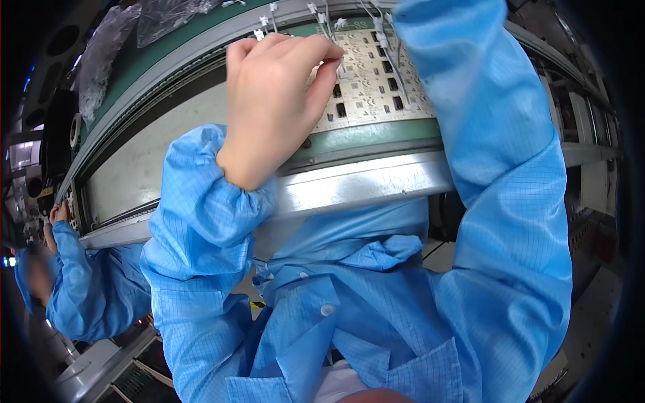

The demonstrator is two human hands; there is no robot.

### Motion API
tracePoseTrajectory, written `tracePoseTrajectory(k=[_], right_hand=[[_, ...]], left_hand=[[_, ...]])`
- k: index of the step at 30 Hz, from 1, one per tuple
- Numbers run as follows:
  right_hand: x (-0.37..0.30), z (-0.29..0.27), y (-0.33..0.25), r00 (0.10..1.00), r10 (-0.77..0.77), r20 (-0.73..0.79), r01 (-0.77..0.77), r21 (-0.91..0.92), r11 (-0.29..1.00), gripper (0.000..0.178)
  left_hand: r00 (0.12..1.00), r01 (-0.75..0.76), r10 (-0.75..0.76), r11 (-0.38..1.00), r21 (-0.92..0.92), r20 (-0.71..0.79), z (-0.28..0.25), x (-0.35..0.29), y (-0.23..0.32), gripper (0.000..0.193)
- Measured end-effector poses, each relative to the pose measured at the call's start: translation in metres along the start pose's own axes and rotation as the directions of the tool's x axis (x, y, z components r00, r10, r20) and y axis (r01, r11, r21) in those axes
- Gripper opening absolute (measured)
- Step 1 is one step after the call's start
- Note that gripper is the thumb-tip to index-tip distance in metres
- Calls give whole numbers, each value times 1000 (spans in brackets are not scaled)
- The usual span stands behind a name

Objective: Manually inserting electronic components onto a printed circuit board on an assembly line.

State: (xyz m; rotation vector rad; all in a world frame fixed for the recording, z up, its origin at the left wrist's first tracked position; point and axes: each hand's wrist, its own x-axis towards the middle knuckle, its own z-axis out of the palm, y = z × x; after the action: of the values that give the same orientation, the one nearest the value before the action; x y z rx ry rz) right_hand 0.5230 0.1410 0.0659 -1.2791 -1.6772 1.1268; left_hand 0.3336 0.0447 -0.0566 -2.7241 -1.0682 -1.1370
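Observation:
My left hand (279,94) is over the left part of a white circuit board panel (366,87), its thumb and index finger pinched together. Whatever lies between those fingertips is too small to make out; a whitish wire end shows right beside them. The panel carries rows of black components and rests on a green carrier (376,136). A white cable with a plug (396,67) lies across the panel, to the right of my left hand. My right arm, in a blue sleeve (497,101), reaches past the panel's right side, and its hand is beyond the upper edge of the picture.
A metal rail (363,180) runs along the near side of the line. More white plugs on wires (312,9) hang along the far rail. Clear plastic bags (107,60) lie at the far left. Another person in a blue coat (97,289) works at the left.

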Motion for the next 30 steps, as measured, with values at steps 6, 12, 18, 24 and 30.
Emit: tracePoseTrajectory(k=[6, 12, 18, 24, 30], right_hand=[[-37, -29, 85, 797, -540, -270, 538, -89, 838, 15], [-76, -35, 120, 926, -246, -285, 287, 111, 951, 14], [-103, -47, 103, 856, -394, -336, 433, 47, 900, 12], [-114, -46, 102, 890, -330, -316, 361, 46, 931, 10], [-153, -27, 115, 955, -222, -197, 239, 69, 969, 13]], left_hand=[[992, 12, -36, 982, 189, 122, 5, -6, 20, 7], [971, 100, -120, 989, 104, 208, 5, -4, 17, 4], [951, 168, -181, 983, 75, 250, 6, 2, 31, 6], [963, 52, -77, 993, 103, 260, 4, 7, 31, 8], [942, -155, 96, 974, 164, 323, -8, 1, 25, 13]])
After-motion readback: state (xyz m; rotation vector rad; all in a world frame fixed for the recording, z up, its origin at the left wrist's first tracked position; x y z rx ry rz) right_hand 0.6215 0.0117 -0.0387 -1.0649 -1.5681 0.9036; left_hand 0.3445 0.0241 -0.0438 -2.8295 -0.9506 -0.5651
